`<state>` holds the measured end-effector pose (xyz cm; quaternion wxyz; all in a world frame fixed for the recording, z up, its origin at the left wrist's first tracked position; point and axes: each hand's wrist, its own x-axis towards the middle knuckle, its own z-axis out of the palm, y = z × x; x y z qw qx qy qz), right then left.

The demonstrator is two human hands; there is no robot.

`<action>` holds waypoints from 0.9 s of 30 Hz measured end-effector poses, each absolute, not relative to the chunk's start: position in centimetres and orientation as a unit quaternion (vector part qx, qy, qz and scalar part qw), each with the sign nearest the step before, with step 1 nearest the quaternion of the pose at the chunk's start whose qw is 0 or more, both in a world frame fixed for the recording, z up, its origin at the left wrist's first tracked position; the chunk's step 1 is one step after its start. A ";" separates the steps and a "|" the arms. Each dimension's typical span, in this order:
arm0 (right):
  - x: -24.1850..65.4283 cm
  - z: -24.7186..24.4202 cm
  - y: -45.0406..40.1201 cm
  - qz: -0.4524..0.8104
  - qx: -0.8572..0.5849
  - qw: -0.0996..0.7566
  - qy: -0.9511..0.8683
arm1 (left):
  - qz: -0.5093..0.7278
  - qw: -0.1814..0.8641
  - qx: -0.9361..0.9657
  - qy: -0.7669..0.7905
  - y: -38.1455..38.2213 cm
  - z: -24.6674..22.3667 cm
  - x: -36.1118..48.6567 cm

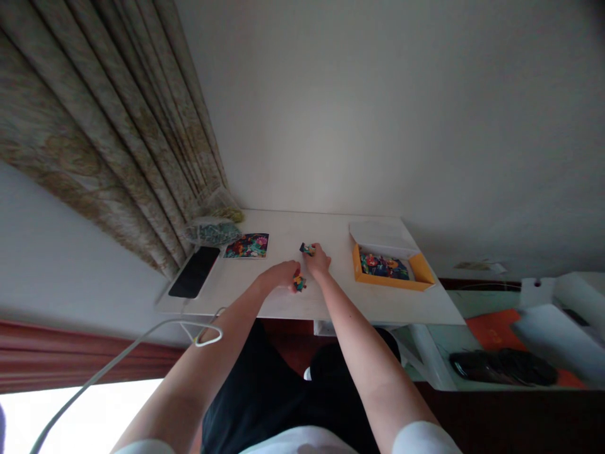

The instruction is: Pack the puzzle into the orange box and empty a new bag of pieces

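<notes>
Over the middle of the white table, my left hand [285,275] is closed on a small colourful puzzle piece [299,282], which sticks out at its right side. My right hand [318,257], a little farther forward and to the right, grips another colourful piece [307,249] at its fingertips. The two pieces are apart. A bright printed picture [247,246] lies flat to the left of my hands. On the right, an orange box [392,282] with its white lid raised holds more colourful pieces [384,265].
A black phone [195,272] lies at the table's left edge, with clear plastic bags [215,231] behind it. A white cable [137,340] loops past my left forearm. Right of the table, a glass shelf holds a red-orange packet [496,328] and dark glossy items [503,367].
</notes>
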<state>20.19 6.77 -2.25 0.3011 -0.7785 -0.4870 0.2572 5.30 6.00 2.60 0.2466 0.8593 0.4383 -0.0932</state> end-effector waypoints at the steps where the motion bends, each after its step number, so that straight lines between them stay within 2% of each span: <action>1: 20.5 -2.3 6.6 0.273 -0.764 0.331 -0.481 | -0.085 0.254 0.855 0.443 5.9 2.5 5.3; 5: 22.1 -2.1 5.3 0.357 -0.673 0.472 -0.444 | -0.031 0.288 0.839 0.462 5.5 2.1 4.7; 7: 23.0 -2.0 3.9 0.389 -0.628 0.512 -0.438 | 0.007 0.320 0.826 0.464 5.3 1.7 4.2; 14: 23.6 -2.1 -2.7 0.464 -0.565 0.571 -0.375 | 0.296 0.471 0.652 0.515 3.5 -0.2 5.0; 18: 22.4 -1.7 -5.0 0.483 -0.530 0.599 -0.356 | 0.372 0.544 0.569 0.492 0.9 0.1 7.8; 23: 21.0 -2.0 -6.1 0.503 -0.470 0.670 -0.277 | 0.424 0.556 0.538 0.471 -2.8 0.5 11.8; 27: 21.1 -1.9 -6.6 0.536 -0.443 0.690 -0.200 | 0.410 0.505 0.578 0.493 -4.4 0.3 13.4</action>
